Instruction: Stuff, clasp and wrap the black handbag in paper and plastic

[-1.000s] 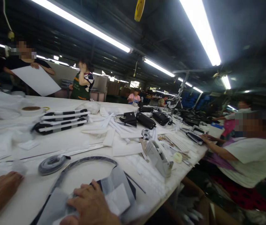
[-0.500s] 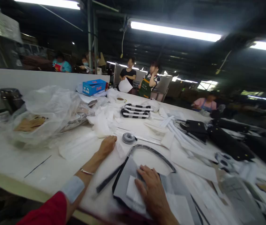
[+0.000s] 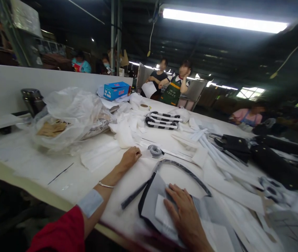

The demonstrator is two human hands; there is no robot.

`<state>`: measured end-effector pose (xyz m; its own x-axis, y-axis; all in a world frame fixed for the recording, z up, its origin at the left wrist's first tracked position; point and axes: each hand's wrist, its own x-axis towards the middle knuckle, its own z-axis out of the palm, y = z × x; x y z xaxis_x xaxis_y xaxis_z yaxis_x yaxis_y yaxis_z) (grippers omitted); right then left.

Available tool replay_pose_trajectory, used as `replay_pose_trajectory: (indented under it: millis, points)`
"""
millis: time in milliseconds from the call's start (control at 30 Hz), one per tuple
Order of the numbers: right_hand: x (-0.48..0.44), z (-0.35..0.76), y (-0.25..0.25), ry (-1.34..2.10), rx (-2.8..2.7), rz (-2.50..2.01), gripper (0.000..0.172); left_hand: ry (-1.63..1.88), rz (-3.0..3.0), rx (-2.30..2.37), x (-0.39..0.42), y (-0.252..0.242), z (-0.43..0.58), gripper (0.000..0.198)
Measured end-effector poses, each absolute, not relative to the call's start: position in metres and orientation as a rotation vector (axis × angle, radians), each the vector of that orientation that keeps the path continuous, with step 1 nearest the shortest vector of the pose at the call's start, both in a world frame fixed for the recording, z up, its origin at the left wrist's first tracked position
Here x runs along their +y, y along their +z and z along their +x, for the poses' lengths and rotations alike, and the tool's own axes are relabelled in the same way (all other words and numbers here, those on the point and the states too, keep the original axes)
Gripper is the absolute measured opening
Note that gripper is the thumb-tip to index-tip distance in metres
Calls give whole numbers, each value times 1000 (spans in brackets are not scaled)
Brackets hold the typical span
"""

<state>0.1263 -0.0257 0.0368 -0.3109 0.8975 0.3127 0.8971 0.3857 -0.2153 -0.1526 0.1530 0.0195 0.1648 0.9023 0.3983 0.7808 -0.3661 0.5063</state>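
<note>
My left hand point(image 3: 131, 156) is closed, its fingers pinched at the edge of a thin white sheet point(image 3: 145, 154) on the table, just left of a grey coil of strap point(image 3: 155, 151). My right hand point(image 3: 182, 206) lies flat, fingers spread, on a handbag point(image 3: 146, 203) wrapped in grey-white sheeting. A white square of padding point(image 3: 161, 210) sits partly under that hand. The bag's wrapped handle point(image 3: 188, 168) arches out on the table beyond my fingers. A dark strap point(image 3: 134, 195) sticks out at the bag's left side.
To the left are a clear plastic bag point(image 3: 64, 115) and a dark flask point(image 3: 32, 101). A blue box point(image 3: 116, 91) stands at the back. Black bags point(image 3: 280, 164) and white strips point(image 3: 212, 150) cover the right. Co-workers stand beyond the table.
The view has turned left, so everything appears farther right. Both hands stay at about the same places on the table. A co-worker in a green apron now reaches an arm toward the neighbouring person.
</note>
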Motion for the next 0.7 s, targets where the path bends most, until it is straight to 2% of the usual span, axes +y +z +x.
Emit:
replay_pose_trajectory:
  millis: [167, 300, 433, 600, 700]
  points:
    - [-30, 122, 46, 43, -2245, -1573, 37, 1072, 2139, 1592, 153, 21, -155, 19]
    - [-31, 120, 51, 93, -2238, -1603, 37, 1080, 2124, 1567, 155, 20, -155, 15]
    - [-32, 119, 52, 118, -2247, -1624, 37, 1082, 2210, 1524, 152, 23, -153, 22]
    - [-31, 120, 50, 89, -2251, -1597, 37, 1067, 2301, 1538, 148, 28, -152, 13]
    - [-31, 119, 51, 85, -2244, -1604, 37, 1028, 2307, 1556, 146, 30, -152, 21]
